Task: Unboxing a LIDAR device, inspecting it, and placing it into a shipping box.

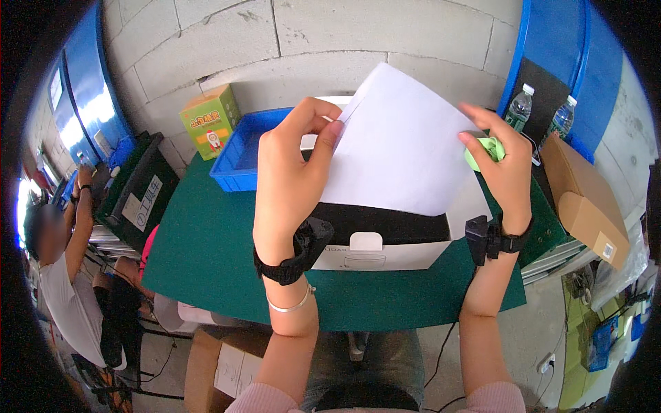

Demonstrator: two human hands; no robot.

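Observation:
A sheet of white paper (403, 138) is held up, tilted, over an open white box (420, 258) with black foam (385, 219) inside. My left hand (296, 151) pinches the sheet's left edge between thumb and fingers. At the sheet's right corner is my right hand (499, 158), thumb and forefinger apart; the thumb tip overlaps the paper, though whether it touches cannot be told. A light green, rounded thing (490, 146) shows just behind the right hand, partly hidden by it. The sheet covers much of the box's far part.
On the green tabletop (200, 241) stand a blue tray (234, 180) and a green-yellow carton (212, 124). To the right are two water bottles (520, 107) and an open cardboard box (585, 199). Another person (72, 289) sits at far left. Another cardboard box (200, 372) stands below.

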